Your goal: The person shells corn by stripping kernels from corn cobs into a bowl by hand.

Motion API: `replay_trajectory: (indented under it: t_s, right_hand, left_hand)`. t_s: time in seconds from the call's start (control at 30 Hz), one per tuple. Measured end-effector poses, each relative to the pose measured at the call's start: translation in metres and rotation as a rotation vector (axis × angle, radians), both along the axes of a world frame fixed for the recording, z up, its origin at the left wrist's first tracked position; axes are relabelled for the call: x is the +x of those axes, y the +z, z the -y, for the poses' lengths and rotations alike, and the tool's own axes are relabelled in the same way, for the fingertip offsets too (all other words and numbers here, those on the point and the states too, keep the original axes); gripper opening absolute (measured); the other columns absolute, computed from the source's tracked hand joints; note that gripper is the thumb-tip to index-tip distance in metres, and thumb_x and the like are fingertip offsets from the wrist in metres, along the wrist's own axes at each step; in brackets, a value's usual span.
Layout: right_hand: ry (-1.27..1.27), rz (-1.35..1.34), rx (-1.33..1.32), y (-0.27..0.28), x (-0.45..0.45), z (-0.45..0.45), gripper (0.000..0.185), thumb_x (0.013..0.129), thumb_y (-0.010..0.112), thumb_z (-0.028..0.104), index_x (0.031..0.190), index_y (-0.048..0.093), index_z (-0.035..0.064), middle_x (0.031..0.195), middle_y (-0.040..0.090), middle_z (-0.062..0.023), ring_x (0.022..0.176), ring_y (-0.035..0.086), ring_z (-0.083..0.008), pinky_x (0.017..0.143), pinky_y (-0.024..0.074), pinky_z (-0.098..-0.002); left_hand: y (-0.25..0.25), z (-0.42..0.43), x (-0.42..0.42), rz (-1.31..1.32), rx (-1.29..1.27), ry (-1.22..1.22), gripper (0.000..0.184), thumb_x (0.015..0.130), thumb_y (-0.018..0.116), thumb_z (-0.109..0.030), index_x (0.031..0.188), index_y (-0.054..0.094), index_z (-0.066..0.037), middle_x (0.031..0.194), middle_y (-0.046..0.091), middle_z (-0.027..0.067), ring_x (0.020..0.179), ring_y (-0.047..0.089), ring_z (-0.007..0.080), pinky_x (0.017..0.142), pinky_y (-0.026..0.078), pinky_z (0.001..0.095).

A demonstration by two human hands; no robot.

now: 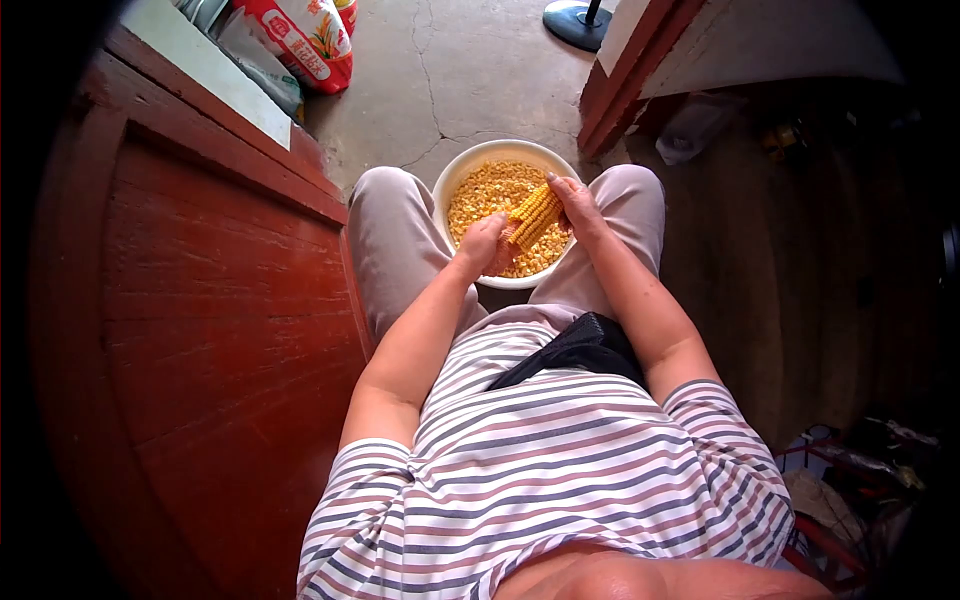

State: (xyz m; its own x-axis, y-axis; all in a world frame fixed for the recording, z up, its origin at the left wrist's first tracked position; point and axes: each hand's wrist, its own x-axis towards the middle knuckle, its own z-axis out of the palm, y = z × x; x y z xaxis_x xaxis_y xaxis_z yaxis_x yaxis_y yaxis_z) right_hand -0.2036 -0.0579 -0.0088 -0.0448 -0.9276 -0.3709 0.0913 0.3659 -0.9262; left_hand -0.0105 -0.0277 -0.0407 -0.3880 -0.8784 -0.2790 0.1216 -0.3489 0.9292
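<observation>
Grey concrete floor [385,125] spreads past the far rim of a round white basin [505,149], above which left hand [483,245] and right hand [578,208], forearms [425,318] converging, clasp a yellow corn cob [536,216] right of centre.

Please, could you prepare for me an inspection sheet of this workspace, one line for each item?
Surface: grey floor, cracked.
Job's things: ear of corn above a white basin of loose corn kernels.
Clutter: red printed bag, ahead left; dim items, lower right, too dark to identify.
Hands: right hand grips the ear; left hand at its near end, grip unclear.
Cables: nothing seen.
Surroundings: red panelled door, left; round black stand base ahead.
</observation>
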Motion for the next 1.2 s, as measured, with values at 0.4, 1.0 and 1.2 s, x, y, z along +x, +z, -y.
replay_trajectory:
  t_s: [0.4, 1.0, 1.2]
  right_hand:
    - [-0.017, -0.087, 0.033, 0.006, 0.005, -0.005, 0.039, 0.080, 0.061, 0.041, 0.086, 0.057, 0.0032, 0.053, 0.047, 0.0005, 0.035, 0.037, -0.0075, 0.032, 0.0272, -0.0223]
    - [-0.014, -0.082, 0.017, 0.001, 0.007, -0.006, 0.042, 0.081, 0.060, 0.041, 0.092, 0.057, 0.0006, 0.052, 0.047, -0.0002, 0.032, 0.035, -0.0077, 0.029, 0.0257, -0.0229]
    - [-0.038, -0.073, 0.049, -0.003, 0.006, -0.002, 0.040, 0.081, 0.060, 0.041, 0.089, 0.057, 0.0020, 0.052, 0.046, 0.0000, 0.032, 0.036, -0.0079, 0.029, 0.0258, -0.0230]
  left_hand:
    - [0.001, -0.004, -0.005, -0.148, 0.114, -0.121, 0.030, 0.091, 0.048, -0.034, 0.092, 0.054, -0.005, 0.063, 0.049, -0.0004, 0.042, 0.038, 0.0078, 0.038, 0.031, 0.0217]
    - [0.026, -0.006, -0.004, 0.035, 0.178, -0.074, 0.038, 0.086, 0.055, -0.041, 0.082, 0.056, -0.003, 0.051, 0.043, 0.0001, 0.036, 0.035, 0.0081, 0.033, 0.027, 0.0237]
    - [0.025, -0.006, 0.000, -0.019, 0.174, -0.140, 0.031, 0.091, 0.048, -0.032, 0.085, 0.056, -0.003, 0.056, 0.046, 0.0005, 0.039, 0.037, 0.0079, 0.034, 0.029, 0.0232]
